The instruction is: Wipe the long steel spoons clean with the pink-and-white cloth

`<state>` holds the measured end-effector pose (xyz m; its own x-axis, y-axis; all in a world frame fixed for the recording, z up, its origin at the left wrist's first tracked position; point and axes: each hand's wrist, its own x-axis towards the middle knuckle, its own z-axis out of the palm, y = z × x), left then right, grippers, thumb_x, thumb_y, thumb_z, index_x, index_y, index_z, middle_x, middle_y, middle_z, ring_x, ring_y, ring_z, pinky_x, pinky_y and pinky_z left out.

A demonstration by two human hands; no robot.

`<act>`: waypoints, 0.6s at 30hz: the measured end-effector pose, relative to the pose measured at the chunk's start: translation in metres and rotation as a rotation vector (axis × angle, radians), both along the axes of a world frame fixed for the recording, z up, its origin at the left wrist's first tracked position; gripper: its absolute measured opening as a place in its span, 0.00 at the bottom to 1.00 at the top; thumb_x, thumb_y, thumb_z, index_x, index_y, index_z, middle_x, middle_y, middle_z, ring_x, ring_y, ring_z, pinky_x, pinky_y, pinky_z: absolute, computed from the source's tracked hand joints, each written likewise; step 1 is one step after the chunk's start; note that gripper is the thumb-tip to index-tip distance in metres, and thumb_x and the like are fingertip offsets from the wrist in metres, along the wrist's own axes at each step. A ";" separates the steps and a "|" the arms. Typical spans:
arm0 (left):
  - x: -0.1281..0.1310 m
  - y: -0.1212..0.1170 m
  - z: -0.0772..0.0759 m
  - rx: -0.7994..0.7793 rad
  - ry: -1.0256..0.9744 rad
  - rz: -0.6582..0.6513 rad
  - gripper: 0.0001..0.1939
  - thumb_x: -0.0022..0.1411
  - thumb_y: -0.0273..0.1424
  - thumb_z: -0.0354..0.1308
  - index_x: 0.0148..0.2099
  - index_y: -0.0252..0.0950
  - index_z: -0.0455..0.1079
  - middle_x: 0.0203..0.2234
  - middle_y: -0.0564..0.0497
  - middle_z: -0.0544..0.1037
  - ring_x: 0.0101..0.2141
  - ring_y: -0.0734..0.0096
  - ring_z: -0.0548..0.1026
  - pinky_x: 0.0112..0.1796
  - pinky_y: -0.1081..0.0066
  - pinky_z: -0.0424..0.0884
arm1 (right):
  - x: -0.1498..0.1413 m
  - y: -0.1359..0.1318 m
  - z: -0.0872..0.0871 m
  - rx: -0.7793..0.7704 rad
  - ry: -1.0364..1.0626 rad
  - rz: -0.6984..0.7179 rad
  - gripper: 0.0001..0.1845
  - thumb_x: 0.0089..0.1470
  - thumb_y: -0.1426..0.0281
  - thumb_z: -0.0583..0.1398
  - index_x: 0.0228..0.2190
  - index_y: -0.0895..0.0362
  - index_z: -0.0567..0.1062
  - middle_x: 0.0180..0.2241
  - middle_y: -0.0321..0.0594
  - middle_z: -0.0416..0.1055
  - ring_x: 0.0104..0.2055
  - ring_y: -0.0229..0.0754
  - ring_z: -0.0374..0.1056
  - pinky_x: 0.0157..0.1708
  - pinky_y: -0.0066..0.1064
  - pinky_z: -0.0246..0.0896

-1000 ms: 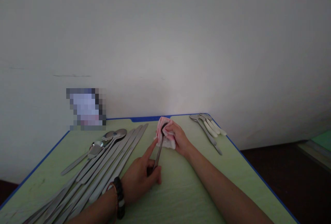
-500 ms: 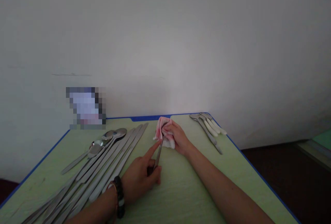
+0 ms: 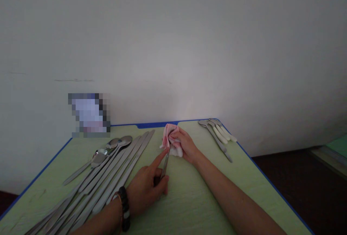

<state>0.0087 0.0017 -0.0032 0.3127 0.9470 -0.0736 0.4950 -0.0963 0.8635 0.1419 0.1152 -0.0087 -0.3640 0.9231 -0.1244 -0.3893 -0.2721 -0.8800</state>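
Nearest the viewer, the left and right forearms are reaching in over a pale green table [image 3: 197,202], its blue rim running around the visible edges. A bracelet of dark beads [image 3: 124,208] is circling the left wrist. Beside that forearm, long flat-bladed knives [image 3: 121,170] are lying side by side on a slant, their near ends passing toward the lower left. The left hand [image 3: 148,189] is holding the handle of a metal utensil [image 3: 165,163], thumb and curled fingers closing on it while the index finger is extending along it to the cloth. Farther off, the right hand [image 3: 186,144] is gripping a pink-and-white cloth [image 3: 170,133], its fingers pinching the folds around the utensil's far end, which the cloth is hiding. The utensil is thus slanting between the two hands, above the middle of the table. To the left, several metal spoons [image 3: 126,140] are lying with their bowls near the knives. To the right, a long metal spoon [image 3: 217,139] is resting beside white-handled cutlery [image 3: 222,134] near the far corner. At the far left, a pixelated object [image 3: 88,114] is leaning by the pale wall [image 3: 173,47], which is rising behind the table.
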 end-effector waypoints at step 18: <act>0.000 -0.002 0.003 -0.026 0.014 -0.002 0.36 0.60 0.27 0.48 0.66 0.32 0.35 0.20 0.57 0.76 0.19 0.76 0.68 0.23 0.77 0.61 | 0.002 -0.002 0.000 0.086 -0.044 0.055 0.11 0.38 0.70 0.62 0.29 0.56 0.69 0.21 0.30 0.66 0.22 0.32 0.57 0.24 0.24 0.52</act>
<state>0.0086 0.0000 0.0001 0.3129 0.9443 -0.1022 0.5070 -0.0751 0.8586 0.1437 0.1136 -0.0088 -0.4100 0.9099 -0.0626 -0.3363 -0.2146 -0.9170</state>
